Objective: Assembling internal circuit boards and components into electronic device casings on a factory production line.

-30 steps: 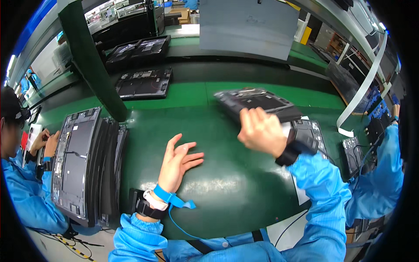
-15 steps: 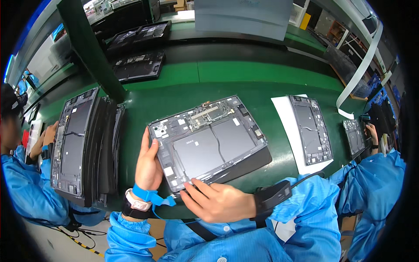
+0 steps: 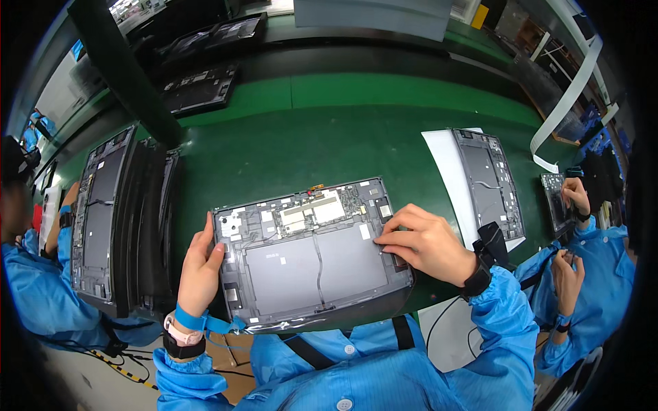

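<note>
An opened tablet (image 3: 343, 257) lies tilted toward me at the table's front edge, its circuit board (image 3: 312, 214), large grey battery and dark cable exposed. My left hand (image 3: 199, 267) grips its left edge, thumb on top and fingers behind. At the battery's upper right corner, the fingertips of my right hand (image 3: 428, 243) are pinched together over the tablet; whatever they hold, if anything, is too small to make out. A blue strap (image 3: 192, 320) circles my left wrist, and a black band sits on the right one.
On the left stands a stack of opened tablets (image 3: 110, 205). Another opened tablet (image 3: 483, 178) rests on white paper (image 3: 442, 161) at right. Co-workers in blue sit at both sides; one's hands (image 3: 576, 198) are by a smaller board. A green post (image 3: 123, 68) rises at back left.
The tablet has swung straighter toward me and come nearer the front edge. My right hand has moved from its lower left edge up to its right side, fingers now pinched. My left hand keeps its grip.
</note>
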### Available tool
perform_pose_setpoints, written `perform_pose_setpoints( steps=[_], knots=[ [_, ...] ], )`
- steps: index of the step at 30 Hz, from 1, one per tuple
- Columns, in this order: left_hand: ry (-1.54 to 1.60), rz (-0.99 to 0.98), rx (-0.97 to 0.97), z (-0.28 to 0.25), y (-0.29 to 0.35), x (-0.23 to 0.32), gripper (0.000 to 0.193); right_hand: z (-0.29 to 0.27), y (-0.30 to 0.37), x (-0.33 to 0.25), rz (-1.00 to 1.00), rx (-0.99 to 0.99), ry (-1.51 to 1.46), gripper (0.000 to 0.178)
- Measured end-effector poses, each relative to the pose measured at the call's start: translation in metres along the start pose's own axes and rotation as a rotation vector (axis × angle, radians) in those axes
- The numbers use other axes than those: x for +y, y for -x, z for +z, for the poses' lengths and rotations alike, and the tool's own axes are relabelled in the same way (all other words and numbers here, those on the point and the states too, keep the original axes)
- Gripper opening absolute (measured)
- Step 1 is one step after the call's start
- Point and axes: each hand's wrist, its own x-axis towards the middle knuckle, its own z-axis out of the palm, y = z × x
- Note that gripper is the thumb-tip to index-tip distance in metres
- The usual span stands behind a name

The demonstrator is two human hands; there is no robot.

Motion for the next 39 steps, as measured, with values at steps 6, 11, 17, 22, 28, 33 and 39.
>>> perform_pose_setpoints(
  steps=[6,11,17,22,28,33,39],
  knots=[
    [-0.684,0.238,0.195,0.007,0.003,0.042,0.037,0.000,0.000,0.006,-0.097,-0.054,-0.043,0.015],
    [-0.508,0.469,-0.017,0.035,-0.018,0.091,0.020,0.009,-0.009,0.007,-0.063,0.120,-0.139,0.008],
    [-0.441,0.600,-0.202,0.090,-0.048,0.079,0.033,0.015,-0.031,0.004,0.370,0.226,-0.517,0.013],
    [-0.478,0.559,-0.266,0.092,-0.055,0.082,0.040,0.016,-0.031,0.009,0.538,0.190,-0.734,0.014],
    [-0.452,0.470,-0.360,0.083,-0.063,0.081,0.046,0.021,-0.028,0.007,0.582,0.195,-0.767,0.013],
    [-0.456,0.480,-0.362,0.079,-0.060,0.083,0.045,0.020,-0.030,0.004,0.589,0.150,-0.740,0.012],
    [-0.395,0.462,-0.384,0.077,-0.059,0.081,0.047,0.015,-0.027,0.002,0.512,0.157,-0.805,0.012]
  ],
)
